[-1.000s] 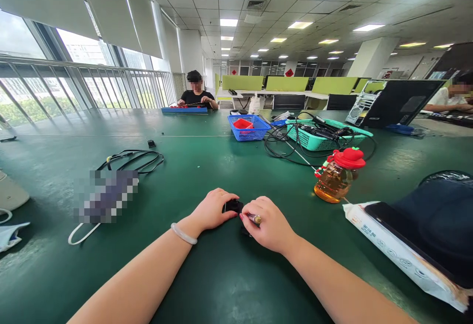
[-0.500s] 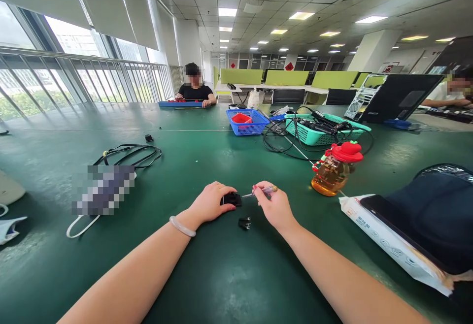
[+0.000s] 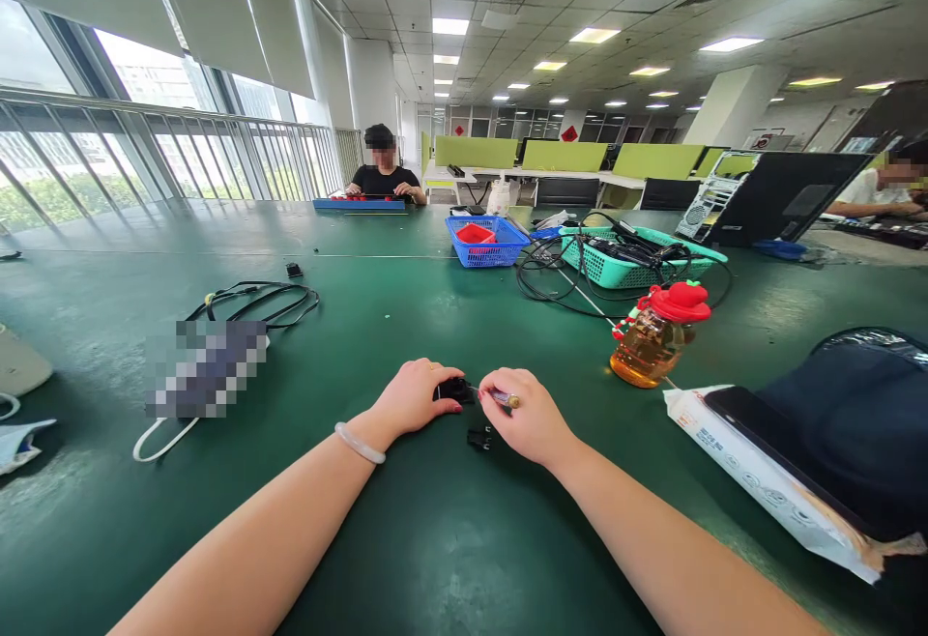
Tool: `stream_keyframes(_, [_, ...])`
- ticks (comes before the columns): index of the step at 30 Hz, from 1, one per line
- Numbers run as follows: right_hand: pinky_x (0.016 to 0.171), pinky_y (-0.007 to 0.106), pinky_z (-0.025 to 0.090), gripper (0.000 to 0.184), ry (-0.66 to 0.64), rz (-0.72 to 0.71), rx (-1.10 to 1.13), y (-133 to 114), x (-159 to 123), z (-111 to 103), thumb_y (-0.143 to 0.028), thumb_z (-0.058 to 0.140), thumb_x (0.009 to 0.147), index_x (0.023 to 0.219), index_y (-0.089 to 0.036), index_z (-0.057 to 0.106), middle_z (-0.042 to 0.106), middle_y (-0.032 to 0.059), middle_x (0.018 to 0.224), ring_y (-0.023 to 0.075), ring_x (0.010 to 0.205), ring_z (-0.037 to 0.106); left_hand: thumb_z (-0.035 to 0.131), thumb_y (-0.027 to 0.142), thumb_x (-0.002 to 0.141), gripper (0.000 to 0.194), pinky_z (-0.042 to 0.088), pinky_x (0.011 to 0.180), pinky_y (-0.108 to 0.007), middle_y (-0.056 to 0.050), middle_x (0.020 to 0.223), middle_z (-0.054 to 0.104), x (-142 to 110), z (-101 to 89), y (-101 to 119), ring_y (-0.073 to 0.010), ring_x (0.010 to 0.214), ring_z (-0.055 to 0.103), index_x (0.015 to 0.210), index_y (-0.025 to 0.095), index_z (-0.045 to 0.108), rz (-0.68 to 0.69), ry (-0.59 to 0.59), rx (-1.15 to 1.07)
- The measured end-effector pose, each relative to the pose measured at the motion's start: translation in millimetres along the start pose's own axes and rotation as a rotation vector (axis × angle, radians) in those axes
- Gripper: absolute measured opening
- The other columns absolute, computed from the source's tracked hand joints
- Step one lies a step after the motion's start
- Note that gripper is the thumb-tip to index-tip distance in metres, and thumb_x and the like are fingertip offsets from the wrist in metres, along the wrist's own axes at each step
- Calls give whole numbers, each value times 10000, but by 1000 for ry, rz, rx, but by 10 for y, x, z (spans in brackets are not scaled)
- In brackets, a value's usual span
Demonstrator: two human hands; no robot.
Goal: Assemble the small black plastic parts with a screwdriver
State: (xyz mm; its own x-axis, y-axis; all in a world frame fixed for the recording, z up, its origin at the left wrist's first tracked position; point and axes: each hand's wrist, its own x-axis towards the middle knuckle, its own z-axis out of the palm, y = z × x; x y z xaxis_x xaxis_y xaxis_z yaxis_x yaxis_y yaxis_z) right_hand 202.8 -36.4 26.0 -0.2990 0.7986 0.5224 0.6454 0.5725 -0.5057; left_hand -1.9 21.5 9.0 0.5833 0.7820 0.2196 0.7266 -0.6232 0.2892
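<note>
My left hand (image 3: 420, 396), with a pale bangle at its wrist, grips a small black part (image 3: 455, 389) against the green table (image 3: 464, 530); its exact kind is too small to make out. My right hand (image 3: 526, 416) holds a screwdriver (image 3: 506, 398) by its clear, brownish-ended handle, the shaft pointing left. The tip meets or nearly meets the right side of the black part; contact cannot be made out. Just below, a small black piece with metal prongs (image 3: 479, 438) lies on the table, its right end partly covered by my right hand.
Beyond my hands stand a blue basket (image 3: 487, 254) and a green basket (image 3: 616, 274) with black cables. A red-lidded bottle (image 3: 649, 341) and a white packet (image 3: 768, 481) are at right. A blurred object (image 3: 214, 370) and black cable lie left. Another person (image 3: 384, 172) sits opposite.
My right hand and the screwdriver have moved left, closer to the black part; the hand now covers some of the pronged piece. My left hand stays put.
</note>
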Motion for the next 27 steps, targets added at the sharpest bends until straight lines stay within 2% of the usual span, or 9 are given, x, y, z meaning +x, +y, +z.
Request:
stream_keyframes(4, [749, 319, 428, 177, 53, -70, -1, -36, -17, -7, -184, 482, 865, 717, -235, 565, 654, 3, 688, 170, 681, 570, 675, 504, 801, 473, 462, 934, -405, -57, 1096, 717, 2, -5, -2, -261, 1012, 630, 1219, 288, 625, 13, -5, 14])
stream_keyframes(8, [753, 323, 416, 175, 14, -126, -55, -78, -30, 35, -179, 486, 862, 704, -232, 540, 649, 1, 671, 165, 652, 551, 669, 514, 803, 496, 457, 931, -413, -65, 1123, 714, -2, -2, -13, -269, 1027, 624, 1237, 279, 612, 71, -22, 4])
stream_keyframes(15, [757, 325, 416, 194, 51, -126, -31, -167, -41, 45, -210, 488, 885, 696, -237, 520, 645, -5, 664, 156, 626, 536, 670, 525, 798, 530, 452, 923, -415, -66, 1122, 715, -7, 24, -35, -271, 1015, 630, 1259, 276, 594, 95, -7, 24])
stream_keyframes(21, [766, 335, 421, 208, -9, -96, -2, -224, -45, 119, -230, 521, 885, 677, -238, 530, 616, -16, 623, 160, 636, 534, 652, 505, 820, 522, 463, 916, -423, -80, 1138, 709, -6, -19, 17, -275, 1022, 635, 1272, 253, 588, 143, -55, 11])
stream_keyframes(27, [711, 312, 438, 240, 7, -50, 25, -211, -51, 156, -264, 566, 866, 635, -235, 504, 591, -20, 585, 158, 627, 541, 633, 498, 837, 504, 466, 918, -429, -92, 1122, 709, -17, -27, 30, -272, 1018, 632, 1260, 227, 596, 154, -49, 4])
